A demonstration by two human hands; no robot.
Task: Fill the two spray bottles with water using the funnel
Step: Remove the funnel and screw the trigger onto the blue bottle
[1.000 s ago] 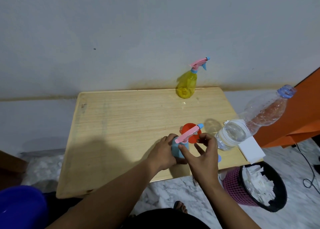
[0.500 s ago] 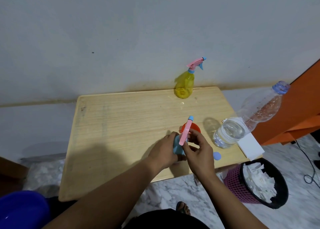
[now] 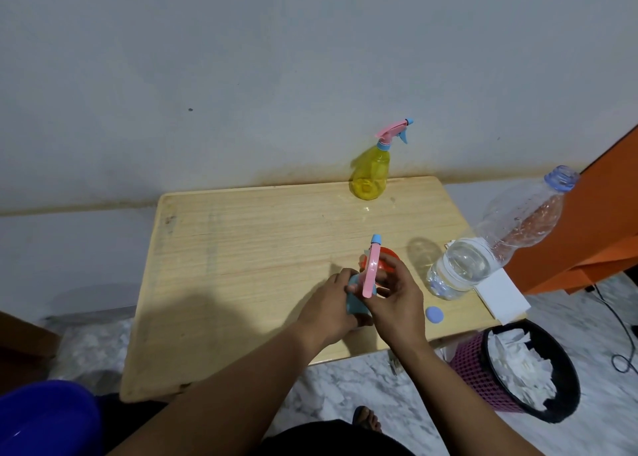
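Hands, two: left hand point(image 3: 329, 305) grips blue bottle point(image 3: 355, 300), right hand point(image 3: 397, 295) pinches sprayer point(image 3: 371, 271).

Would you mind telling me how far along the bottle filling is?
The yellow spray bottle stands capped by the wall, apparently done. The left hand holds the blue spray bottle while the right hand works its pink sprayer head. Whether it holds water is hidden.

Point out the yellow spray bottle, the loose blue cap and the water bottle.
yellow spray bottle point(image 3: 370, 176): head view, on its yellow body.
blue cap point(image 3: 434, 315): head view, on its flat top.
water bottle point(image 3: 462, 269): head view, on its water-filled lower part.
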